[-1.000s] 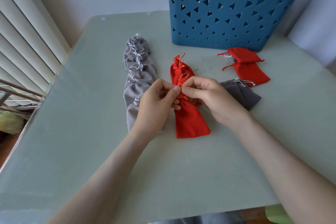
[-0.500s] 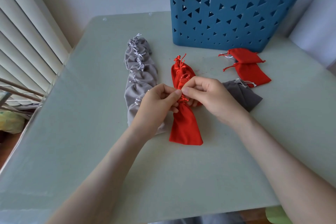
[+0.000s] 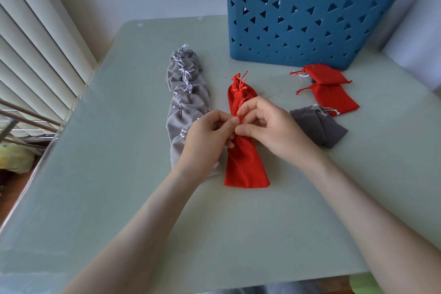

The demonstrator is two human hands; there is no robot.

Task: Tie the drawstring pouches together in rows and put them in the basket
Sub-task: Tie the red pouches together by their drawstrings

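Two loose red pouches (image 3: 334,98) beside basket (image 3: 310,38)

Soft daylight from left blinds (image 3: 35,55); faint shadows; wide-angle bending at edges.

No text, label, brand, number or sign can be read on any surface in this view
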